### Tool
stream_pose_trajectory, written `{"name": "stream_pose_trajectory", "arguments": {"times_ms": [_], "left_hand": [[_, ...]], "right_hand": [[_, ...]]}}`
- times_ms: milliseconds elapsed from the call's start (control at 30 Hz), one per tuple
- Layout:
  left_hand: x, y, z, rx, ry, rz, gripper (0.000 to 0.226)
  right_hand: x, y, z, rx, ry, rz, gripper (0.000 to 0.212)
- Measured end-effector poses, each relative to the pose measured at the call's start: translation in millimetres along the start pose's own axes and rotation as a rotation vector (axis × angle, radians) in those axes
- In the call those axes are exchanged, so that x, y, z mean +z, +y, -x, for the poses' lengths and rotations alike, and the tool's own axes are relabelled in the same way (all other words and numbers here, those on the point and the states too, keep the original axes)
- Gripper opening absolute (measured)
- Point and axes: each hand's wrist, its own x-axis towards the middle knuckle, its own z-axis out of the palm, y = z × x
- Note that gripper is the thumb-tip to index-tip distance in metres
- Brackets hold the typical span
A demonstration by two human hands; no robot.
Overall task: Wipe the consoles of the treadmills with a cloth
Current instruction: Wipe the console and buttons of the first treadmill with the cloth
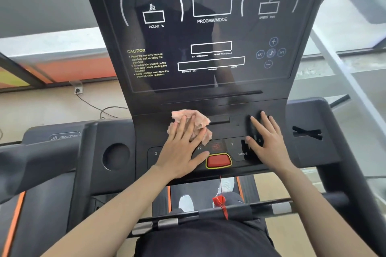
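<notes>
A black treadmill console (208, 98) fills the view, with a dark display panel (211, 33) above and a button strip below. A crumpled pink cloth (198, 120) lies on the console's lower shelf, left of centre. My left hand (181, 148) presses flat on the cloth with straight, spread fingers. My right hand (267, 142) rests flat on the buttons at the right, near the MODE label, fingers spread, holding nothing.
A red stop button (218, 160) with a yellow rim sits between my hands; its red safety cord and clip (221, 202) hang down to the front handlebar (208, 215). A round cup holder (116, 156) is at the left. Power cables run along the floor behind.
</notes>
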Motion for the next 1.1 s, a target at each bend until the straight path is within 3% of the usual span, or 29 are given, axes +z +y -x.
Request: {"name": "stream_pose_trajectory", "arguments": {"times_ms": [167, 867, 1000, 1100], "left_hand": [[-9, 14, -23, 0.120, 0.023, -0.005, 0.077], [-8, 151, -138, 0.282, 0.017, 0.029, 0.091], [-7, 174, -162, 0.396, -0.011, 0.064, 0.091], [-9, 174, -171, 0.576, -0.017, 0.197, 0.074]], "right_hand": [[-10, 16, 8, -0.009, 0.051, -0.080, 0.062], [-38, 84, 61, 0.143, 0.243, -0.030, 0.045], [-35, 87, 70, 0.166, 0.323, -0.061, 0.037], [-38, 80, 70, 0.134, 0.493, -0.090, 0.032]]}}
